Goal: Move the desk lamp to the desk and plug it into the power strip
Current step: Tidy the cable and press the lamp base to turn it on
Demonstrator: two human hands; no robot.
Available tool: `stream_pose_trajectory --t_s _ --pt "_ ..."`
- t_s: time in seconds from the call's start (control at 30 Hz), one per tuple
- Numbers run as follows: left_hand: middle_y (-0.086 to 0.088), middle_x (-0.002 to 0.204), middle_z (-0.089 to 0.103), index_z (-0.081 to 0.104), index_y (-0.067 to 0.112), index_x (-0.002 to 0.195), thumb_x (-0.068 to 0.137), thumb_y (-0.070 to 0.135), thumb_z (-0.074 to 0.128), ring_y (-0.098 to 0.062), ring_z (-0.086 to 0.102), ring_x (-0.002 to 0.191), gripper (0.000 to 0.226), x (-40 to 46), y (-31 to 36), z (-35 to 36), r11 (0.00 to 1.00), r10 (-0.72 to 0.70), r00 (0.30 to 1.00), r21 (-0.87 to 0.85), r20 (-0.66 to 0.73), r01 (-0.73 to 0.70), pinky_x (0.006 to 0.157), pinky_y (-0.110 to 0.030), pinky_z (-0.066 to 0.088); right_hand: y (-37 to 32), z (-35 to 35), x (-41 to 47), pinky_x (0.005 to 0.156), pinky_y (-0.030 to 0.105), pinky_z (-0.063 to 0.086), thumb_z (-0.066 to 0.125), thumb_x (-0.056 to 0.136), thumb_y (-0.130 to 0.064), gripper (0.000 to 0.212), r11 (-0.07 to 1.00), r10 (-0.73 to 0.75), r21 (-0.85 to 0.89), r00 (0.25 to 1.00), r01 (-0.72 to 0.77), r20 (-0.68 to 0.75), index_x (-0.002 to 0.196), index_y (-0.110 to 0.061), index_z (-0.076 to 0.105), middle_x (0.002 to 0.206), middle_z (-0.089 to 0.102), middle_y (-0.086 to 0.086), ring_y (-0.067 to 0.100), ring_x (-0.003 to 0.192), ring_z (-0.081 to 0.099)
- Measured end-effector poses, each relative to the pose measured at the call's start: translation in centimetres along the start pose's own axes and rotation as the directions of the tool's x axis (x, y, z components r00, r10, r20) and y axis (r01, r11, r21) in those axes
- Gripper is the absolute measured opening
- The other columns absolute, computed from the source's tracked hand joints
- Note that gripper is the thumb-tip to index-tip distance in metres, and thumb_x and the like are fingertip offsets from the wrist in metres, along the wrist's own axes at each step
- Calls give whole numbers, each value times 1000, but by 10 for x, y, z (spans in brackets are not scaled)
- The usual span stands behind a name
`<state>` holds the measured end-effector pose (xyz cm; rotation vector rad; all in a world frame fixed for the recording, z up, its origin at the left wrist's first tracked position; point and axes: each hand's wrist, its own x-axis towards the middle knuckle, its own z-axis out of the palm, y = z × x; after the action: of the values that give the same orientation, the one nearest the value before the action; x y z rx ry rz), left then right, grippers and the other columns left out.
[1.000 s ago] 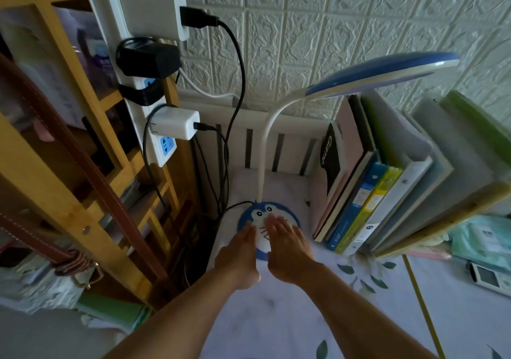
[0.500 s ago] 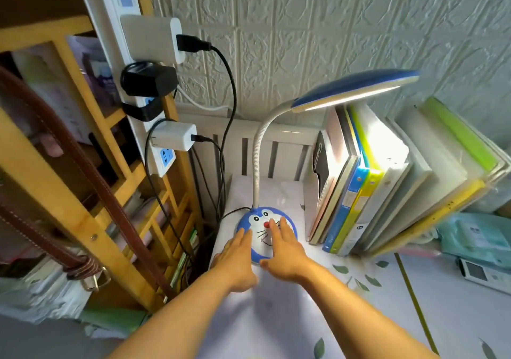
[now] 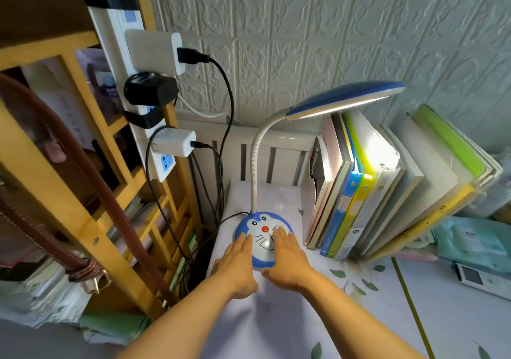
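Desk lamp (image 3: 264, 234) stands on the desk (image 3: 276, 331), at its far left corner, just beside a row of leaning books (image 3: 359, 192) on its right. Its round blue base carries a cartoon cat face with a red nose; a white flexible neck rises from the base to a blue head, which is lit and casts light on the books.

Your left hand (image 3: 237, 264) lies flat, fingers extended and together, with the fingertips on the left rim of the base. Your right hand (image 3: 287, 259) lies likewise flat and extended, fingertips on the right part of the face. Neither hand grips anything.

A black cord runs from the rear left of the base off the desk edge toward the cables below the power strip (image 3: 138, 90). Which plug belongs to the lamp cannot be determined.

The power strip is mounted upright on a wooden shelf frame (image 3: 69, 192) left of the desk, strapped with black bands. It holds a large white adapter, a black adapter and a smaller white charger. A brown strap (image 3: 83, 176) hangs across the shelf frame.
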<state>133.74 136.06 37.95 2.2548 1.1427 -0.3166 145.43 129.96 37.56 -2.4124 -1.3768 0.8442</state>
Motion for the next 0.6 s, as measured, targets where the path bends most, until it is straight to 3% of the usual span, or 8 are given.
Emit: stream_pose_trajectory --t_s 0.2,0.47,0.6 --pt "0 162 -7 -6 18 151 80 20 67 -20 6 149 102 7 -6 -1 999 2 1000 39 -12 -1 119 -38 24 -5 4 8 121 44 12 57 84 -12 88 994 -59 -87 998 60 22 150 -19 0 162 -1 3 24 149 -1" --pt "3 162 -10 -7 20 151 83 19 65 -19 4 149 99 17 -7 1 998 18 1000 62 0 -18 120 -38 20 -9 12 12 122 40 9 57 84 -12 86 978 -122 -170 992 123 13 150 -16 2 161 0 4 23 149 0" --pt "4 162 -9 -7 22 151 85 23 63 -21 9 149 96 14 -7 6 996 29 1000 83 11 -30 116 -38 26 -5 14 10 120 35 5 57 81 -10 86 947 -181 -279 983 162 -43 150 -14 6 161 2 3 20 148 1"
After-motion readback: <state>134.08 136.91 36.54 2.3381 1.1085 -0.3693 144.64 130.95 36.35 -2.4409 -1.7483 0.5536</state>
